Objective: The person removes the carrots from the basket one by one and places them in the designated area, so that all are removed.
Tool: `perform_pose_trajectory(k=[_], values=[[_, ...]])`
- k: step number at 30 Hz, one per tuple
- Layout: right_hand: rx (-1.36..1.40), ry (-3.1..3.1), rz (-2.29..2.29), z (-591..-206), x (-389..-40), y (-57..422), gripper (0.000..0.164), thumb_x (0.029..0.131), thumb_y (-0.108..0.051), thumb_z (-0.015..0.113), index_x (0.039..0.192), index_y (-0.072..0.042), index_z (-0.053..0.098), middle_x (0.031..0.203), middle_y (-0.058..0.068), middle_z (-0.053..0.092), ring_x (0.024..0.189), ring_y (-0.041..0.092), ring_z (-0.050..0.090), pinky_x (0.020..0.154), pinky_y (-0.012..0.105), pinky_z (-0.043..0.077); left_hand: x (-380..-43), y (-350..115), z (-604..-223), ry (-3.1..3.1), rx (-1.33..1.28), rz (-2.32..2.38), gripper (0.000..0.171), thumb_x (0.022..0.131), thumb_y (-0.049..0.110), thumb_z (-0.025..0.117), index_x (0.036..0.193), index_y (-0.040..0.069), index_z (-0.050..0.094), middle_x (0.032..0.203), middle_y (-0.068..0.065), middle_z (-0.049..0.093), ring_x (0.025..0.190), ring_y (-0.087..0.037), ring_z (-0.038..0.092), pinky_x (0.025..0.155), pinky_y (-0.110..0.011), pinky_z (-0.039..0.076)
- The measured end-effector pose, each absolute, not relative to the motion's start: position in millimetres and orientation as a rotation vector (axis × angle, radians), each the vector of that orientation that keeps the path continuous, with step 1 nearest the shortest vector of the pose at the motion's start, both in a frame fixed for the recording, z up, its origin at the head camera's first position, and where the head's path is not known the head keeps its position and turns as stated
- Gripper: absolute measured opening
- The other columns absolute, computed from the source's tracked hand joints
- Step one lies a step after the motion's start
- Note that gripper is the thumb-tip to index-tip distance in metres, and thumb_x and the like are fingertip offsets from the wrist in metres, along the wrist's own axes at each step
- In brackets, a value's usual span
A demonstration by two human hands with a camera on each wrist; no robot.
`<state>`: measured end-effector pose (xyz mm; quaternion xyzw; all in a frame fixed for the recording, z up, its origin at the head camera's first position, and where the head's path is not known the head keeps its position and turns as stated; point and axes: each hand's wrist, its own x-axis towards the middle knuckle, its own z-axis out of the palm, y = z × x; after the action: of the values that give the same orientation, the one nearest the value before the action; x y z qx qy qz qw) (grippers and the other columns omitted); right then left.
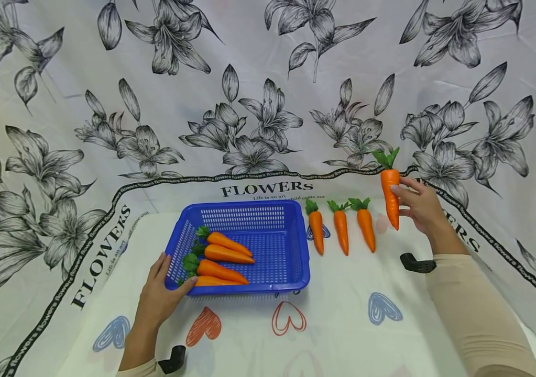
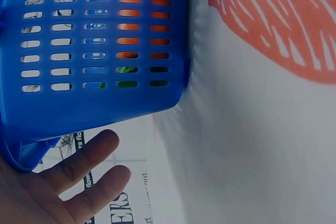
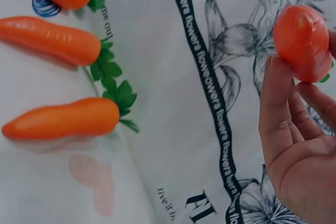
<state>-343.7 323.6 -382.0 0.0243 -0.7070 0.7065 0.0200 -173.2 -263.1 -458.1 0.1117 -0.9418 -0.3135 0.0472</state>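
Observation:
My right hand (image 1: 420, 207) holds a toy orange carrot (image 1: 390, 196) upright above the cloth, leafy end up, between thumb and fingers. In the right wrist view, that carrot (image 3: 302, 40) appears end-on at the fingertips. My left hand (image 1: 161, 293) rests against the left front corner of a blue plastic basket (image 1: 299, 246), thumb at the front rim. The left wrist view has two of its fingers (image 2: 86, 161) straight and spread beside the basket wall (image 2: 94, 100). Several carrots (image 1: 222, 269) lie inside the basket's left part, tips pointing right.
Three carrots stand apart in a row right of the basket: left (image 1: 316, 230), middle (image 1: 340, 230) and right (image 1: 365, 229), leaves toward the back. A white cloth (image 1: 334, 324) with printed hearts covers the table. Behind it hangs a flower-printed curtain (image 1: 249, 52).

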Motion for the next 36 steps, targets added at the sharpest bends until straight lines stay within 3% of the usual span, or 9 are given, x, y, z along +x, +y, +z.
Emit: perform_pose_trajectory(k=[5, 13, 20, 36], values=[[-0.003, -2.271, 2.139, -391, -349, 333, 0.076, 0.089, -0.036, 0.069, 0.151, -0.010, 0.033, 0.109, 0.001, 0.057, 0.081, 0.015, 0.063, 0.067, 0.030, 0.057, -173, -264, -459, -2.862, 0.317, -0.964, 0.106, 0.081, 0.062, 0.066, 0.155, 0.009, 0.013, 0.160, -0.013, 0.005, 0.138, -0.049, 0.016, 0.104, -0.069, 0.018], [-0.097, -2.375, 2.082, -407, -358, 343, 0.085, 0.088, -0.045, 0.066, 0.154, -0.010, 0.024, 0.125, 0.010, 0.046, 0.089, 0.013, 0.059, 0.070, 0.027, 0.056, -173, -265, -460, -2.855, 0.312, -0.951, 0.106, 0.080, 0.062, 0.066, 0.155, 0.009, 0.014, 0.160, -0.013, 0.006, 0.137, -0.050, 0.018, 0.103, -0.069, 0.019], [-0.223, -2.392, 2.095, -428, -367, 351, 0.083, 0.089, -0.046, 0.065, 0.154, -0.013, 0.025, 0.121, 0.009, 0.047, 0.089, 0.016, 0.058, 0.071, 0.030, 0.057, -172, -265, -459, -2.861, 0.316, -0.958, 0.106, 0.081, 0.063, 0.066, 0.155, 0.010, 0.013, 0.160, -0.013, 0.006, 0.137, -0.049, 0.018, 0.103, -0.068, 0.020], [-0.327, -2.561, 1.957, -467, -364, 360, 0.079, 0.093, -0.047, 0.059, 0.153, -0.009, 0.025, 0.137, 0.027, 0.040, 0.082, 0.011, 0.060, 0.072, 0.033, 0.057, -172, -264, -459, -2.860, 0.305, -0.954, 0.105, 0.081, 0.062, 0.065, 0.155, 0.009, 0.013, 0.160, -0.014, 0.005, 0.136, -0.051, 0.018, 0.102, -0.070, 0.019]])
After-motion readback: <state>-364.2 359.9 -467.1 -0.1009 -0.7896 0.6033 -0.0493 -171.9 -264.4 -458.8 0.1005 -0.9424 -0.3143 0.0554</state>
